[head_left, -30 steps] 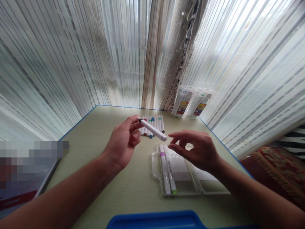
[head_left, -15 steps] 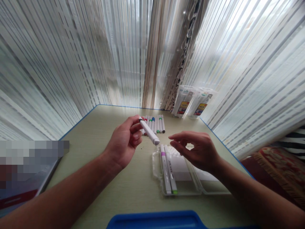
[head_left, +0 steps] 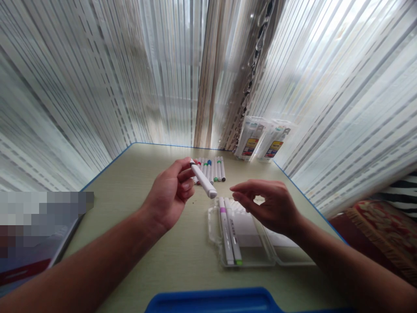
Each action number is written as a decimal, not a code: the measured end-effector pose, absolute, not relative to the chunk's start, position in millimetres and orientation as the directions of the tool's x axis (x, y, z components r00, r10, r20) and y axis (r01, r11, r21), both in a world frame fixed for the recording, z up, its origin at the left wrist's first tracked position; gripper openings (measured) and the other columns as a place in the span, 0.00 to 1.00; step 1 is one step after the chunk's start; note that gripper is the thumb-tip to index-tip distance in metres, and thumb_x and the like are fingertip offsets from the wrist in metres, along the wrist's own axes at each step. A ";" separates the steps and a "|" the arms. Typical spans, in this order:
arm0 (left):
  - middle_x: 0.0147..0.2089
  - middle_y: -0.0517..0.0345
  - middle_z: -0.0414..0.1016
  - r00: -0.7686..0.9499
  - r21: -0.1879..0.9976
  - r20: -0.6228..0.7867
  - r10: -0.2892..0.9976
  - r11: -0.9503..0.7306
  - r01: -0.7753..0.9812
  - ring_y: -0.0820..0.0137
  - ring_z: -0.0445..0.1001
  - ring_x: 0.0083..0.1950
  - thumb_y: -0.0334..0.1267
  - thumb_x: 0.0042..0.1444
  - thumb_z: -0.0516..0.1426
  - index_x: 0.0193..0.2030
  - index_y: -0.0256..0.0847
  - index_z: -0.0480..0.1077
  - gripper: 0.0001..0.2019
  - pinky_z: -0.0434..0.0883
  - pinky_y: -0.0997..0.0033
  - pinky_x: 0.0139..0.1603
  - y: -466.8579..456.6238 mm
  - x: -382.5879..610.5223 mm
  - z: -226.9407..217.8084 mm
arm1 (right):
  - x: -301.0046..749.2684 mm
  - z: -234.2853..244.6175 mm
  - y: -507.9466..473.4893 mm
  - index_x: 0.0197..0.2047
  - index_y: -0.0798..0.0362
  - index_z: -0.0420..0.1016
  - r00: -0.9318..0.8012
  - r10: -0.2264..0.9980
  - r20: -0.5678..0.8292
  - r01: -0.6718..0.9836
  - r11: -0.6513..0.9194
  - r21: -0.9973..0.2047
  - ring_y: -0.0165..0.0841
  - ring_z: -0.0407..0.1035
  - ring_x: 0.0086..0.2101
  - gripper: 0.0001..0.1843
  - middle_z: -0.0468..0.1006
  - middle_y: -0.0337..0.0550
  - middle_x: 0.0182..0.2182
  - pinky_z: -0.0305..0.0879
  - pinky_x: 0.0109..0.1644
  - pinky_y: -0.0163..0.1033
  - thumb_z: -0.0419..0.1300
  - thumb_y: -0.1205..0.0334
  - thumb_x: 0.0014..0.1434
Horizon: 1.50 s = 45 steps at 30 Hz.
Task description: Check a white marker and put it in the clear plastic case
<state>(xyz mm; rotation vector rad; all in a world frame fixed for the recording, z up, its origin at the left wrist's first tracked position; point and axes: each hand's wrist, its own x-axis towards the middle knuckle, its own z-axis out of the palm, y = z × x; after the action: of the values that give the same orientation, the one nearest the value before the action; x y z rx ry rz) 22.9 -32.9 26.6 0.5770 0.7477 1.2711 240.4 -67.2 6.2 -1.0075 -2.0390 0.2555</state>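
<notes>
I am sitting at a small blue-edged desk (head_left: 137, 182) in what is looking like a home room. Sheer striped curtains (head_left: 97, 87) are hanging across the whole upper frame, daylight glowing through. Loose marker pens (head_left: 215, 169) are lying mid-frame, and a patterned red cushion (head_left: 368, 226) is showing at the right edge.

The left hand (head_left: 169, 195) and the right hand (head_left: 273, 206) are bare, and both forearms are bare along all the length that shows; the fingers are slim, the wrists narrow
</notes>
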 end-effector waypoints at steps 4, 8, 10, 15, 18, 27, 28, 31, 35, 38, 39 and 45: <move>0.22 0.65 0.67 0.125 0.743 -0.187 0.974 0.223 -0.631 0.86 0.54 0.15 0.31 0.57 0.59 0.34 0.31 0.73 0.04 0.50 0.84 0.13 -32.2 23.0 27.6 | 240.2 6.4 -67.5 0.38 0.55 0.82 -0.339 0.736 0.586 0.570 0.656 -0.495 0.26 0.71 0.21 0.06 0.81 0.41 0.26 0.68 0.27 0.32 0.63 0.65 0.62; 0.24 0.62 0.69 0.143 0.737 -0.239 0.960 0.276 -0.617 0.84 0.56 0.16 0.30 0.58 0.59 0.35 0.31 0.74 0.04 0.52 0.84 0.14 -31.2 22.1 28.1 | 240.7 6.3 -67.3 0.38 0.55 0.82 -0.349 0.737 0.580 0.567 0.658 -0.495 0.26 0.71 0.20 0.06 0.81 0.40 0.26 0.68 0.27 0.32 0.63 0.64 0.62; 0.24 0.60 0.70 0.161 0.734 -0.264 0.951 0.306 -0.606 0.82 0.59 0.17 0.30 0.58 0.58 0.35 0.30 0.75 0.05 0.52 0.83 0.14 -31.0 21.7 27.8 | 240.8 6.3 -67.3 0.39 0.55 0.82 -0.352 0.733 0.582 0.566 0.662 -0.491 0.26 0.71 0.21 0.06 0.81 0.41 0.26 0.68 0.27 0.31 0.63 0.64 0.62; 0.23 0.60 0.68 0.167 0.745 -0.273 0.947 0.318 -0.586 0.81 0.60 0.18 0.31 0.58 0.58 0.35 0.30 0.75 0.05 0.53 0.83 0.13 -31.6 22.5 28.6 | 240.1 7.2 -67.9 0.38 0.54 0.82 -0.350 0.730 0.587 0.576 0.662 -0.480 0.26 0.71 0.21 0.06 0.82 0.40 0.25 0.69 0.27 0.32 0.63 0.64 0.62; 0.23 0.61 0.66 0.180 0.748 -0.276 0.944 0.329 -0.577 0.83 0.56 0.16 0.30 0.58 0.58 0.34 0.30 0.75 0.06 0.51 0.83 0.13 -32.2 23.6 30.5 | 239.8 7.5 -68.2 0.37 0.54 0.82 -0.340 0.734 0.588 0.590 0.654 -0.474 0.27 0.70 0.21 0.07 0.82 0.41 0.25 0.69 0.27 0.32 0.63 0.63 0.62; 0.22 0.63 0.65 0.218 0.752 -0.262 0.940 0.341 -0.564 0.83 0.52 0.16 0.31 0.58 0.57 0.35 0.30 0.74 0.06 0.51 0.82 0.13 -33.1 24.9 29.1 | 240.0 7.2 -67.6 0.37 0.55 0.82 -0.358 0.721 0.594 0.594 0.666 -0.451 0.27 0.71 0.22 0.07 0.83 0.42 0.27 0.69 0.27 0.31 0.63 0.63 0.62; 0.22 0.62 0.65 0.215 0.761 -0.253 0.943 0.332 -0.557 0.83 0.53 0.16 0.31 0.58 0.57 0.35 0.30 0.74 0.06 0.51 0.82 0.14 -33.2 24.9 28.1 | 239.9 7.2 -67.6 0.37 0.55 0.82 -0.362 0.717 0.596 0.590 0.671 -0.449 0.26 0.71 0.22 0.07 0.83 0.42 0.27 0.69 0.27 0.31 0.63 0.63 0.62; 0.24 0.61 0.67 0.209 0.809 -0.193 0.959 0.276 -0.519 0.83 0.56 0.18 0.32 0.58 0.59 0.35 0.32 0.74 0.05 0.55 0.83 0.16 -34.4 25.0 24.6 | 240.1 7.7 -68.0 0.37 0.55 0.82 -0.363 0.720 0.592 0.575 0.673 -0.466 0.26 0.71 0.21 0.07 0.82 0.42 0.26 0.68 0.27 0.31 0.63 0.63 0.62; 0.27 0.58 0.72 0.209 0.899 -0.046 0.977 0.132 -0.418 0.83 0.58 0.20 0.35 0.57 0.61 0.35 0.32 0.73 0.07 0.56 0.83 0.18 -37.7 26.2 20.7 | 241.0 9.4 -69.0 0.41 0.56 0.82 -0.337 0.797 0.501 0.443 0.604 -0.663 0.25 0.71 0.20 0.11 0.81 0.42 0.26 0.68 0.25 0.30 0.60 0.59 0.66; 0.29 0.56 0.75 0.190 0.953 0.060 0.980 0.001 -0.304 0.83 0.59 0.19 0.38 0.58 0.62 0.35 0.33 0.71 0.09 0.55 0.81 0.18 -39.8 27.8 19.1 | 240.9 9.6 -68.9 0.48 0.58 0.81 -0.336 0.851 0.403 0.295 0.502 -0.813 0.26 0.72 0.22 0.15 0.82 0.44 0.29 0.70 0.25 0.30 0.59 0.56 0.67; 0.29 0.55 0.76 0.192 0.962 0.082 0.978 -0.027 -0.272 0.83 0.60 0.18 0.40 0.58 0.62 0.36 0.33 0.71 0.10 0.55 0.81 0.18 -40.3 28.3 18.6 | 240.5 9.4 -68.5 0.48 0.58 0.80 -0.338 0.860 0.383 0.276 0.479 -0.833 0.26 0.72 0.23 0.16 0.82 0.44 0.30 0.71 0.25 0.30 0.60 0.56 0.66; 0.33 0.52 0.81 0.251 0.982 0.096 0.963 -0.050 -0.184 0.81 0.65 0.18 0.42 0.55 0.66 0.40 0.35 0.69 0.15 0.58 0.80 0.18 -41.8 29.1 16.3 | 239.5 6.1 -67.0 0.46 0.59 0.81 -0.350 0.872 0.341 0.286 0.447 -0.848 0.29 0.73 0.23 0.15 0.81 0.44 0.27 0.70 0.25 0.32 0.66 0.58 0.61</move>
<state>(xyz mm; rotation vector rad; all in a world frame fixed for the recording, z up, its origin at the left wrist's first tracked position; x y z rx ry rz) 29.1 -41.8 16.3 1.2432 0.8532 1.1452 239.5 -67.0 6.1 -0.9800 -1.8641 0.8863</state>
